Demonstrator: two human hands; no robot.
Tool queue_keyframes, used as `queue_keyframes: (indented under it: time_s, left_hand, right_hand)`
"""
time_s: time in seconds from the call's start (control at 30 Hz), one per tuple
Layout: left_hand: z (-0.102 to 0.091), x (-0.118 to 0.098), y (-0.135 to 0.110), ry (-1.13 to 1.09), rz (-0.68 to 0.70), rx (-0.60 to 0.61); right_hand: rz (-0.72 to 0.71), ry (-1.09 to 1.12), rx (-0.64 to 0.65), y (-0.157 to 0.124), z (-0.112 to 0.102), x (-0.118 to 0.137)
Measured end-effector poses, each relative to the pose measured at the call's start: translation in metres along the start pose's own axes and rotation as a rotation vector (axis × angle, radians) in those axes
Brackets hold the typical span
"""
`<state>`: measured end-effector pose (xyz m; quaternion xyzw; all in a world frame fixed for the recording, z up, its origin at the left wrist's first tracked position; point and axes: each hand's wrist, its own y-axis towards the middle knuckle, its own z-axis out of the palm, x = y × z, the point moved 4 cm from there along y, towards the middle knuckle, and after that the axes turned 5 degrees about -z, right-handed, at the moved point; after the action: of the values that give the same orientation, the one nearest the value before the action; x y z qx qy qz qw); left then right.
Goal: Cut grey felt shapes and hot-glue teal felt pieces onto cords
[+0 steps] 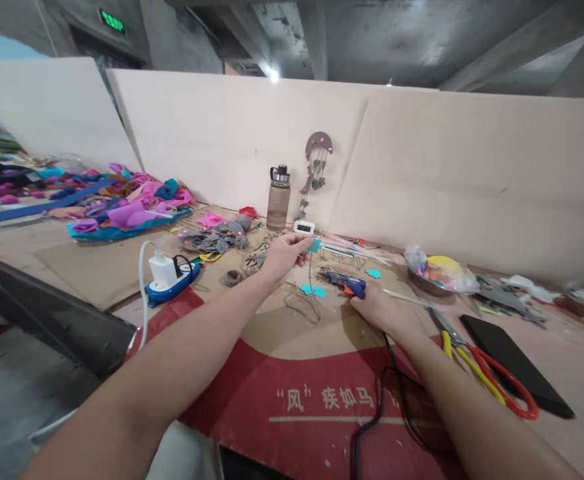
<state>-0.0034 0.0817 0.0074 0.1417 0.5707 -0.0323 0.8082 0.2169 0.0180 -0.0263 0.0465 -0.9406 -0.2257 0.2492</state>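
Note:
Pinched between the fingers of my left hand (286,257) is a small teal felt cutout (315,245), with a thin grey cord (311,270) trailing down from it to the cardboard. My right hand (375,303) is wrapped round a blue glue gun (355,287), whose nozzle points left. A black cable (389,353) runs from under that hand toward the front edge. Between the hands, more teal cutouts (313,291) lie flat near the looped cord. Another teal piece (373,273) rests just behind the glue gun.
Scissors (472,360) and a black phone (517,363) lie at the right. A metal bowl (429,283) of bagged bits stands behind them. A water bottle (278,200) and white timer (304,228) stand at the back. At left are a blue power strip (172,283) and felt scraps (137,207).

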Motion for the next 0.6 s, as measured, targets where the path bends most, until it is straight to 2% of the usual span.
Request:
queue_keyframes:
  time_s: [0.17, 0.23, 0.37, 0.47, 0.6]
  left_hand:
    - [0.0, 0.003, 0.0, -0.011, -0.026, 0.015]
    - [-0.001, 0.004, 0.001, -0.042, -0.039, 0.02]
    - [-0.003, 0.007, 0.002, -0.091, -0.083, 0.021]
    - [-0.004, 0.009, 0.003, -0.113, -0.115, 0.012]
    - [-0.004, 0.012, 0.003, -0.119, -0.136, 0.002]
  right_hand:
    - [0.176, 0.218, 0.071, 0.006, -0.005, 0.002]
    - [0.2, 0.242, -0.022, 0.007, -0.015, 0.008]
    - [0.061, 0.147, -0.347, -0.001, -0.037, 0.032]
    - [-0.034, 0.149, -0.358, -0.007, -0.043, 0.049]
    - [-0.027, 0.248, -0.332, -0.01, -0.045, 0.057]
